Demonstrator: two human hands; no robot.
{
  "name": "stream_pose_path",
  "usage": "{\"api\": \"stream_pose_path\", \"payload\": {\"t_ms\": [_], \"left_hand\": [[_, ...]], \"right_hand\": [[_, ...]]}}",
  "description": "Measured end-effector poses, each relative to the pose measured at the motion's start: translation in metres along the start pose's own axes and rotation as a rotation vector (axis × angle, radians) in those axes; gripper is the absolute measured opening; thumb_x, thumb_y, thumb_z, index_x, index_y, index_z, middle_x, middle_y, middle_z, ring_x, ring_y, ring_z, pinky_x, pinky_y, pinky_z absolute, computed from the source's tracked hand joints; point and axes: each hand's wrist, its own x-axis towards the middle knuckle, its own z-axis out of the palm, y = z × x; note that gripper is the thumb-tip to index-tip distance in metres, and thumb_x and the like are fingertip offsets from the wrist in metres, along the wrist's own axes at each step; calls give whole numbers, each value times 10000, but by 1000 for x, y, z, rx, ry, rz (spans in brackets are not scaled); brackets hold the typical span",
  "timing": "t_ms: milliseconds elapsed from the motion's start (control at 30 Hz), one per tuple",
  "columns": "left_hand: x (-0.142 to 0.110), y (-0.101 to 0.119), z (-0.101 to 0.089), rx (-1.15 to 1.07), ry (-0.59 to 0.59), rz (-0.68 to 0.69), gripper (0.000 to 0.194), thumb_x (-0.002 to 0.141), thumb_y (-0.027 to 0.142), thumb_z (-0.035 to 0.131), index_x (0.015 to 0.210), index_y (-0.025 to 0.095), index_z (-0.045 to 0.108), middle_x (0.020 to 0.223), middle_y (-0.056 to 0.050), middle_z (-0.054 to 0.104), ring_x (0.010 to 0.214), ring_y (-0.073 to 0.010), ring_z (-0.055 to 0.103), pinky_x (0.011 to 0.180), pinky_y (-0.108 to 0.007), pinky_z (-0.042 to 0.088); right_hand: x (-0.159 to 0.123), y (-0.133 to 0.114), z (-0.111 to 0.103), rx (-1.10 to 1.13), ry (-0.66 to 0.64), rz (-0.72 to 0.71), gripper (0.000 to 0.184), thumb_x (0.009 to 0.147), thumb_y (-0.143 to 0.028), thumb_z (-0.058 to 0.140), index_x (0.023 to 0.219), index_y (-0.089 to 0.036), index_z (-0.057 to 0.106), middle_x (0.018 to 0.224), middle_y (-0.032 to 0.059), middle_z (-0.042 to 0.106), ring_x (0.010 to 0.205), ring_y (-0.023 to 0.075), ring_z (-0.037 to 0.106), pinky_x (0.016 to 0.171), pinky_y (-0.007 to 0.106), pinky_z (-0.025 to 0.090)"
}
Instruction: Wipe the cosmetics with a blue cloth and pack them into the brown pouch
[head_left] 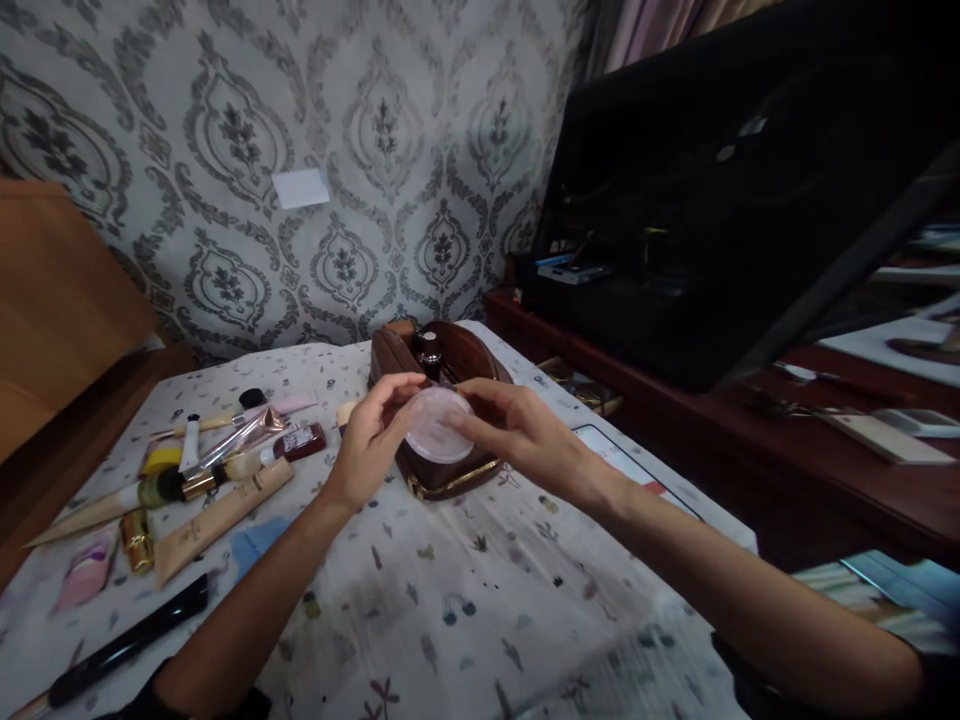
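Note:
Between my two hands is a round, pale, translucent container [438, 428], held over the front of an open brown zip bag [454, 480]. My left hand [373, 432] grips its left edge, thumb on the near side. From the right, my right hand [514, 425] holds the opposite edge, with its thumb across the top. The far fingers of both hands are partly hidden. Inside the bag stands a dark bottle [429, 352] with a light top. A gold zipper runs along the bag's front edge.
Cosmetics lie at left on the patterned cloth [420, 620]: a beige tube [225, 515], a black-handled brush [127, 640], a dark red bottle [300, 440] and several more. A tablet-like flat object [622, 460] lies right of the bag. A large black screen [697, 220] stands on the dark red desk [825, 470].

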Motion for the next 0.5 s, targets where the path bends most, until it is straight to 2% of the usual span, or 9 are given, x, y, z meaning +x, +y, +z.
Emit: {"api": "stream_pose_path", "payload": {"t_ms": [167, 333, 400, 500], "left_hand": [[7, -8, 2, 357, -38, 160, 336, 1024, 357, 392, 1219, 159, 582, 1211, -114, 650, 1151, -227, 575, 1026, -368, 431], [3, -10, -5, 540, -155, 242, 378, 1032, 387, 374, 1290, 171, 547, 1210, -120, 609, 1147, -245, 544, 1018, -399, 440], [1, -10, -6, 621, -193, 294, 389, 1011, 410, 426, 1284, 174, 571, 1241, -134, 579, 1182, -271, 525, 1037, -440, 437], [-6, -9, -3, 732, -278, 393, 367, 969, 398, 519, 1259, 199, 621, 1334, -161, 520, 1267, -324, 475, 1055, -519, 428]], "right_hand": [[8, 3, -12, 41, 32, 68, 414, 816, -514, 669, 963, -126, 673, 837, 53, 690, 653, 144, 591, 560, 266, 481], [15, 8, -28, 66, 119, 37, 487, 786, -609, 685, 940, -148, 660, 831, 56, 691, 673, 163, 616, 579, 284, 505], [21, 11, -34, -40, 175, -3, 439, 821, -576, 660, 932, -151, 652, 847, 69, 695, 705, 175, 625, 596, 286, 504], [30, 11, -37, -417, 183, -55, 265, 867, -388, 627, 981, -150, 647, 869, 64, 695, 753, 181, 628, 659, 284, 493]]}}
